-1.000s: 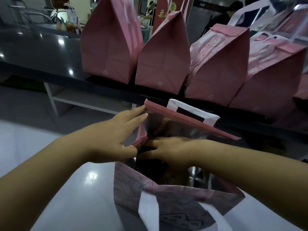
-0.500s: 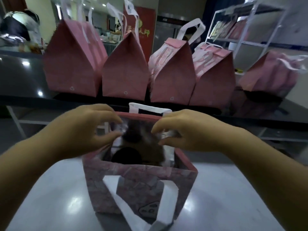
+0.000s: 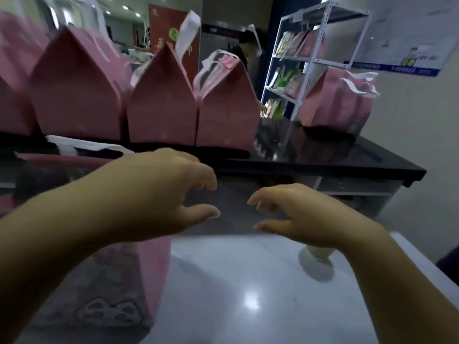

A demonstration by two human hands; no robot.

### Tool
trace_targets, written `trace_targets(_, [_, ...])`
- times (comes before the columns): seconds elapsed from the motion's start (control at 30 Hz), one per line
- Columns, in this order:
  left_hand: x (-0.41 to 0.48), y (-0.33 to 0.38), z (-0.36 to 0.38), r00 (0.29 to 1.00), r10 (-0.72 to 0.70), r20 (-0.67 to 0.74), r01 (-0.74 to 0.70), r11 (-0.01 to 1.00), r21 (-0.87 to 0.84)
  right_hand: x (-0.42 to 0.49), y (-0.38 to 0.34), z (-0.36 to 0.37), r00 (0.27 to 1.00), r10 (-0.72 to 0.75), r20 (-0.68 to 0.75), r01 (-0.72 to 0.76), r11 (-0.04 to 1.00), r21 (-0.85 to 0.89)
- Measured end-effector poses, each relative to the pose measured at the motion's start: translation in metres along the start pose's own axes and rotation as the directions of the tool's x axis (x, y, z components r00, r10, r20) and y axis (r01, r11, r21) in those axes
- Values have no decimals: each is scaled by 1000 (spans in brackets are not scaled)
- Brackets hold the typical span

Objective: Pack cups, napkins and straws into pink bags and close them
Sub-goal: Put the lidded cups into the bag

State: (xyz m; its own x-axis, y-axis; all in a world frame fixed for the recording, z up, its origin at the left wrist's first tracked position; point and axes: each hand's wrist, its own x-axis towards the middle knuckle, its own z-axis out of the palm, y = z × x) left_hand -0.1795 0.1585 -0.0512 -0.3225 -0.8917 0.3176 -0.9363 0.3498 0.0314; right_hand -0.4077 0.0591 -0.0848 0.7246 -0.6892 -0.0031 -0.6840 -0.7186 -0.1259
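A pink bag (image 3: 119, 289) with a cartoon print and white handles stands at the lower left on the pale table (image 3: 243, 294), its top open. My left hand (image 3: 159, 194) hovers just right of the bag's top, fingers loosely curled, holding nothing. My right hand (image 3: 298, 217) hangs over the table further right, also loosely curled and empty. A cup (image 3: 318, 254) with a pale drink stands on the table, partly hidden under my right wrist. No napkins or straws show.
Several closed pink bags (image 3: 161, 105) stand in a row on the black counter (image 3: 323, 160) behind, another pink bag (image 3: 337, 100) at its right end. A white metal shelf (image 3: 305, 60) with packets and a person stand at the back.
Both hands have let go of the bag's top edge and moved right, off the bag. The view has swung right, so the bag now sits at the left.
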Motion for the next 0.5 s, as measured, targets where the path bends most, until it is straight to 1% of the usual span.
trace_targets(0.1, [23, 32, 38, 999, -25, 48, 24, 999, 32, -15, 51, 14, 994, 75, 78, -73, 997, -27])
trace_targets(0.17, [39, 49, 63, 996, -48, 80, 46, 999, 20, -23, 85, 24, 988, 120, 100, -114, 992, -61])
trace_targets(0.27, [62, 69, 98, 989, -86, 119, 88, 996, -12, -32, 132, 36, 973, 214, 91, -203, 972, -116])
trace_targets(0.37, [79, 81, 126, 982, -123, 146, 128, 991, -23, -37, 172, 49, 952, 302, 55, -294, 950, -108])
trace_targets(0.5, [93, 90, 155, 970, -163, 180, 175, 983, -51, -33, 210, 69, 937, 346, 53, -340, 936, -89])
